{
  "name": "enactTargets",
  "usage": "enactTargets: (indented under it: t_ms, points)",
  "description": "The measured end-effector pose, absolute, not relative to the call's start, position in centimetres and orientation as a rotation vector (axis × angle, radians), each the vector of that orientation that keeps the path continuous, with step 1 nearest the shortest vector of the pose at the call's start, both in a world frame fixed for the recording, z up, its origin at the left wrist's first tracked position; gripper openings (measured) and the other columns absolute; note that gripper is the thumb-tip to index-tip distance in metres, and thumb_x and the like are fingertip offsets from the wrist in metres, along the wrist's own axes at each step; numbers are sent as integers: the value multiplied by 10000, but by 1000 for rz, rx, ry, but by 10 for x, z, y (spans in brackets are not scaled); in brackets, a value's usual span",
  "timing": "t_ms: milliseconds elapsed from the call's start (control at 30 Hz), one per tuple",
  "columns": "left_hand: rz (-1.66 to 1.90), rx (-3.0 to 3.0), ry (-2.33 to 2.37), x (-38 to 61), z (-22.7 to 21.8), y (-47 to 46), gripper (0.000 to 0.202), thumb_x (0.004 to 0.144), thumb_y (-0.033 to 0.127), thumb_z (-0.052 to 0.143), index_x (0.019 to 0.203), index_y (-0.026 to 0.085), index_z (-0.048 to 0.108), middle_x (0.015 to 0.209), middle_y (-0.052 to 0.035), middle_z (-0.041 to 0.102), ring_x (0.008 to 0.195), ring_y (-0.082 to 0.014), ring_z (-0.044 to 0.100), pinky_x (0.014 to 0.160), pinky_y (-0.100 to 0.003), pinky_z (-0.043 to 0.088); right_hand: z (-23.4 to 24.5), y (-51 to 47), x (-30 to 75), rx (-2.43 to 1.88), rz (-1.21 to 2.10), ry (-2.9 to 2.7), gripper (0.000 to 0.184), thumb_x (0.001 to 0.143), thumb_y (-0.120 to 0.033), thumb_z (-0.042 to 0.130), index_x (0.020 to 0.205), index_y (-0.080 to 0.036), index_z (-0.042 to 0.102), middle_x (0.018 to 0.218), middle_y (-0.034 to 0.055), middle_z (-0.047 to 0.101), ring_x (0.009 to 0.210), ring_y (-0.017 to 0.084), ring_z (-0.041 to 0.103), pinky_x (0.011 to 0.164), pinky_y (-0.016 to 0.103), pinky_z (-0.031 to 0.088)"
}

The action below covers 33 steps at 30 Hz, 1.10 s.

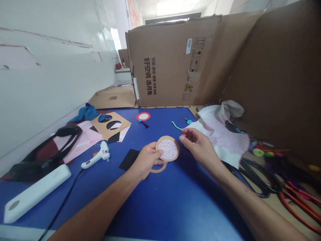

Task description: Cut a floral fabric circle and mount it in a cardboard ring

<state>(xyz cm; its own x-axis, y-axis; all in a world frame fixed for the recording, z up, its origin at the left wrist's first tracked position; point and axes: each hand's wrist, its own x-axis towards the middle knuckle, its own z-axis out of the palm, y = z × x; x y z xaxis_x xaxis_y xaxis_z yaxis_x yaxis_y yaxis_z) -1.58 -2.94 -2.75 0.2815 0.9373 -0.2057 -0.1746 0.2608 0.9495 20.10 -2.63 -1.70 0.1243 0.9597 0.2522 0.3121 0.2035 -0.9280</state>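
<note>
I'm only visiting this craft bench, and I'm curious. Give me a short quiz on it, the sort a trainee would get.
1. Which hand holds the round cardboard frame with pink-veined fabric inside?
2. True or false: the white hot glue gun lies on the blue work surface, to the left of the hands.
3. Fill in the missing word: the ring with a tassel is ____.

Key: 1. The left hand. 2. True. 3. Red.

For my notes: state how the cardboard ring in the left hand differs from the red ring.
The cardboard ring is tan around a pink-patterned centre; the red ring is red around white. The cardboard ring sits in the left hand; the red ring lies on the blue mat, trailing a dark tassel. Both are round.
</note>
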Motion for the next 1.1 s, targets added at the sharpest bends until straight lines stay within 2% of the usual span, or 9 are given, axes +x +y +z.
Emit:
enactTargets:
  t_ms: [133, 233, 567, 700, 933, 1033, 1100]
  points:
    - [959, 1007, 976, -19, -24, -28, 247, 869, 207, 784, 1096, 136, 716, 991, -133, 809, 803, -223, 782, 706, -317, 637, -23, -23, 202, -1361, 1000, -1414, 473, 894, -582, 687, 1161, -191, 705, 897, 46, 733, 769, 213, 668, 658, 315, 505]
    - [968, 1013, 965, -20, -24, -28, 296, 856, 239, 814, 1118, 134, 723, 983, -134, 809, 819, -231, 786, 705, -313, 633, -30, -22, 197, -1339, 1095, -1479, 465, 841, -573, 754, 1109, -195, 708, 811, 20, 731, 697, 197, 641, 635, 306, 488]
    - [930, 1069, 940, -21, -26, -29, 372, 855, 326, 842, 1152, 132, 729, 993, -139, 812, 865, -250, 791, 722, -319, 632, -30, -26, 192, -1309, 1094, -1486, 360, 814, -534, 767, 891, -185, 728, 766, 17, 726, 661, 174, 618, 633, 293, 478]
    - [924, 1064, 936, -21, -24, -29, 358, 860, 343, 842, 1137, 135, 753, 1007, -151, 809, 874, -257, 792, 747, -344, 643, -29, -26, 192, -1283, 1113, -1477, 344, 820, -521, 772, 888, -189, 718, 765, 9, 723, 653, 169, 612, 629, 293, 471]
    - [948, 1065, 978, -22, -24, -26, 277, 873, 305, 814, 1072, 122, 759, 1009, -160, 808, 840, -247, 788, 700, -321, 636, -25, -28, 190, -1284, 1129, -1470, 384, 821, -569, 765, 887, -196, 703, 744, 1, 702, 639, 170, 610, 623, 295, 470]
    - [1038, 1038, 1017, -30, -20, -17, 231, 886, 259, 783, 1072, 125, 754, 1007, -151, 814, 804, -228, 787, 711, -317, 642, -22, -29, 190, -1322, 1069, -1456, 371, 894, -576, 684, 911, -205, 692, 769, 10, 711, 655, 179, 629, 637, 302, 478]
    - [1149, 1004, 1049, -39, -17, -9, 208, 892, 236, 768, 1072, 134, 750, 1005, -137, 818, 805, -217, 786, 735, -313, 645, -21, -32, 191, -1381, 959, -1519, 292, 933, -504, 648, 926, -216, 699, 771, 7, 714, 674, 186, 635, 652, 305, 475]
